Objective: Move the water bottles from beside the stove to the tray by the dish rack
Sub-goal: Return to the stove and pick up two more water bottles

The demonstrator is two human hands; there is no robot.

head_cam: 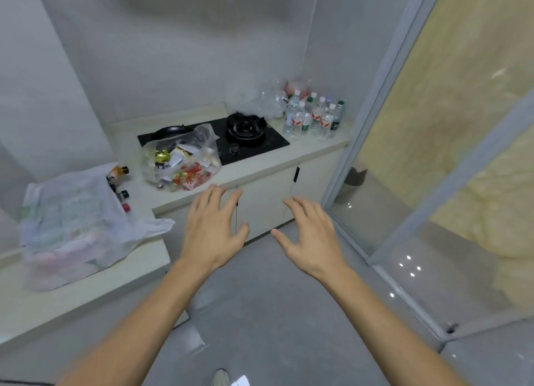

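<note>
Both hands, left hand [212, 229] and right hand [310, 238], hang out front, fingers spread, holding nothing. Water bottles [313, 116] sit clustered far right on the tabletop [312, 147], right of the stove [231, 140].

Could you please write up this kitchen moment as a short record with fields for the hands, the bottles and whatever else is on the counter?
left hand: open, fingers spread, holds nothing
right hand: open, fingers spread, holds nothing
water bottles: cluster standing upright on the counter, right of the stove, untouched
stove: black, pan on its left burner
clear bag: full of packets, overlapping the stove's left front
white bag: on the near counter, small bottles poking out
tray and dish rack: not in view
</note>
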